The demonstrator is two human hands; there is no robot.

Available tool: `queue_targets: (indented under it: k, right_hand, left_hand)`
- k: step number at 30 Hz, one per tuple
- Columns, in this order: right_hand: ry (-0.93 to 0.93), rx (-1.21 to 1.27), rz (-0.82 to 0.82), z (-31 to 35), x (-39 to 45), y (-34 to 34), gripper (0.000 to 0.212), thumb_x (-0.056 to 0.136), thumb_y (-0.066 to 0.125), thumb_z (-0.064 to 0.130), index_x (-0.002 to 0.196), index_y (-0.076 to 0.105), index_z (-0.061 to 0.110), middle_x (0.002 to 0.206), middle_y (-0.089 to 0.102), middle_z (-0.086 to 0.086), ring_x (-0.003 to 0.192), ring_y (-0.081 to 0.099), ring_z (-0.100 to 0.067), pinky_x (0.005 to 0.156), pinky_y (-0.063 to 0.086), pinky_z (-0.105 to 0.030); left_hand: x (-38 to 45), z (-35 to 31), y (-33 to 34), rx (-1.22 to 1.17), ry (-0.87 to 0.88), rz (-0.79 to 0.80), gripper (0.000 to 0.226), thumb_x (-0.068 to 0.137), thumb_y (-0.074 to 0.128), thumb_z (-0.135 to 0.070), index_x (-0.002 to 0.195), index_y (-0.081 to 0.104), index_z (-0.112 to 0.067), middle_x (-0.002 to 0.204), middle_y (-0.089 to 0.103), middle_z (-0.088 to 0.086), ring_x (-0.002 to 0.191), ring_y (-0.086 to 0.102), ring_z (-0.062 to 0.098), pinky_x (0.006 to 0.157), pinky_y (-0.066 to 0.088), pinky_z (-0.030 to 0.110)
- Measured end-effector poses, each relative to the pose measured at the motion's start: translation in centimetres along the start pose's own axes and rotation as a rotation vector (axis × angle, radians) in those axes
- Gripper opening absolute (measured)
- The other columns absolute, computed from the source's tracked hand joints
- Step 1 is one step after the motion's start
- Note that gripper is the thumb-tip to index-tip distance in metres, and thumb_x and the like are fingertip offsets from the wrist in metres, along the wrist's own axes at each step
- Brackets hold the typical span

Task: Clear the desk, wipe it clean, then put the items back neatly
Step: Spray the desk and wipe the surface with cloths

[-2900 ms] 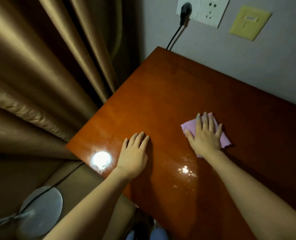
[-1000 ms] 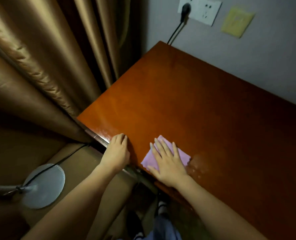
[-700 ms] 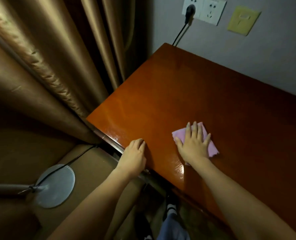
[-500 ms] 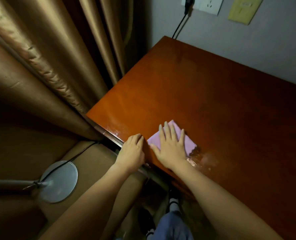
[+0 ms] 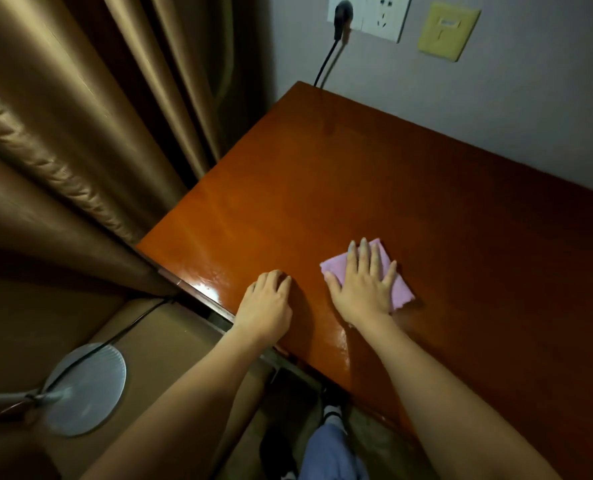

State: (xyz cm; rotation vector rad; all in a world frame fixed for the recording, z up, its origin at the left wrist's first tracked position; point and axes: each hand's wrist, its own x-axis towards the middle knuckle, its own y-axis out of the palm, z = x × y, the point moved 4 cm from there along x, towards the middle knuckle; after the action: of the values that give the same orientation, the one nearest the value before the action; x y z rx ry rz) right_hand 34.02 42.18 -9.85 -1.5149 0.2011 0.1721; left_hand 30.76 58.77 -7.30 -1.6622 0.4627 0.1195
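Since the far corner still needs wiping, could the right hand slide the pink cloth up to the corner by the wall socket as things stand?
Probably yes: the right hand lies flat on the pink cloth, and the desk between it and that corner is bare.

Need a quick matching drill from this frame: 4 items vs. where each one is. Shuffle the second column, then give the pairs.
Items:
1. pink cloth
2. left hand
3. black plug
4. round lamp base

Places:
A. in the wall socket above the desk's far corner
B. on the floor left of the desk
C. flat under the right hand on the desk
D. resting at the desk's near edge

Pairs: 1-C, 2-D, 3-A, 4-B
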Motion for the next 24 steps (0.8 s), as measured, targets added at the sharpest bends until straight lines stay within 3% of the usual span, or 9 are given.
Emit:
queue_targets:
  k: [3, 7, 9, 12, 14, 16, 17, 20, 24]
  right_hand:
    - [-0.136, -0.012, 0.004, 2.5, -0.5, 0.5, 0.076, 0.094, 0.012, 0.060, 0.152, -0.003, 0.012, 0.159, -0.007, -0.009, 0.146, -0.012, -0.028, 0.113, -0.001, -0.057]
    - [-0.428, -0.088, -0.004, 1.0, -3.9, 1.7, 0.076, 0.089, 0.023, 0.062, 0.146, 0.034, 0.013, 0.153, 0.032, -0.008, 0.144, 0.020, -0.026, 0.111, 0.020, -0.057]
    - [-0.539, -0.147, 0.034, -1.9, -4.5, 2.3, 0.074, 0.090, 0.025, 0.064, 0.146, 0.032, 0.016, 0.153, 0.033, -0.005, 0.144, 0.018, -0.021, 0.109, 0.019, -0.054]
    - [-0.399, -0.151, 0.063, -7.1, -2.7, 1.5, 0.076, 0.092, 0.012, 0.067, 0.149, 0.022, 0.019, 0.155, 0.027, -0.001, 0.147, -0.003, -0.014, 0.110, 0.010, -0.050]
    - [-0.251, -0.131, 0.033, -9.3, -0.4, 0.5, 0.081, 0.086, -0.006, 0.070, 0.150, 0.004, 0.020, 0.158, 0.006, 0.001, 0.144, -0.017, -0.013, 0.113, -0.005, -0.046]
    - [-0.111, -0.121, 0.039, -9.2, 2.0, -0.4, 0.083, 0.080, -0.017, 0.070, 0.146, -0.013, 0.020, 0.156, -0.012, 0.001, 0.143, -0.020, -0.018, 0.113, -0.010, -0.047]
    - [-0.042, -0.104, 0.017, -8.5, 3.2, -0.9, 0.081, 0.083, -0.012, 0.068, 0.147, -0.013, 0.018, 0.157, -0.012, -0.001, 0.144, -0.018, -0.020, 0.114, -0.007, -0.049]
    - [0.069, -0.010, -0.018, -5.0, 5.7, -1.5, 0.077, 0.092, 0.010, 0.061, 0.152, 0.007, 0.013, 0.160, 0.006, -0.008, 0.147, 0.001, -0.028, 0.113, 0.005, -0.057]
    - [-0.175, -0.018, -0.004, -1.7, 5.1, -0.7, 0.074, 0.086, 0.027, 0.057, 0.139, 0.046, 0.010, 0.146, 0.043, -0.011, 0.138, 0.035, -0.030, 0.103, 0.031, -0.061]
  left_hand:
    - [0.5, 0.6, -0.4, 0.007, -0.003, 0.019, 0.055, 0.096, 0.036, -0.021, 0.148, 0.023, -0.010, 0.152, 0.023, 0.007, 0.140, 0.020, 0.025, 0.109, 0.027, 0.034]
    - [1.2, 0.4, -0.7, 0.038, -0.003, 0.038, 0.056, 0.096, 0.036, -0.022, 0.149, 0.019, -0.011, 0.153, 0.020, 0.008, 0.141, 0.018, 0.025, 0.110, 0.025, 0.035]
    - [1.8, -0.2, -0.8, 0.033, 0.020, 0.059, 0.056, 0.097, 0.034, -0.023, 0.150, 0.017, -0.013, 0.154, 0.018, 0.007, 0.142, 0.015, 0.025, 0.111, 0.023, 0.036]
    - [3.1, -1.1, -1.3, 0.006, 0.046, 0.077, 0.055, 0.099, 0.032, -0.024, 0.151, 0.015, -0.016, 0.156, 0.013, 0.005, 0.144, 0.010, 0.025, 0.113, 0.019, 0.038]
    - [4.0, -1.8, -1.4, 0.001, 0.049, 0.074, 0.055, 0.100, 0.032, -0.024, 0.151, 0.014, -0.016, 0.157, 0.011, 0.006, 0.144, 0.008, 0.026, 0.114, 0.018, 0.040]
    - [4.7, -2.5, -1.6, -0.001, 0.042, 0.077, 0.055, 0.100, 0.033, -0.024, 0.151, 0.014, -0.016, 0.157, 0.011, 0.006, 0.144, 0.008, 0.026, 0.115, 0.017, 0.041]
    - [5.2, -2.8, -1.8, 0.003, 0.045, 0.077, 0.055, 0.099, 0.033, -0.024, 0.151, 0.014, -0.016, 0.157, 0.011, 0.006, 0.144, 0.008, 0.026, 0.115, 0.017, 0.041]
    - [6.5, -2.8, -2.3, 0.025, 0.044, 0.061, 0.055, 0.098, 0.033, -0.025, 0.150, 0.016, -0.016, 0.155, 0.015, 0.006, 0.142, 0.013, 0.026, 0.111, 0.021, 0.039]
    - [7.5, -2.3, -3.0, -0.010, -0.030, 0.044, 0.055, 0.096, 0.035, -0.024, 0.148, 0.021, -0.016, 0.153, 0.020, 0.005, 0.140, 0.018, 0.025, 0.107, 0.026, 0.037]
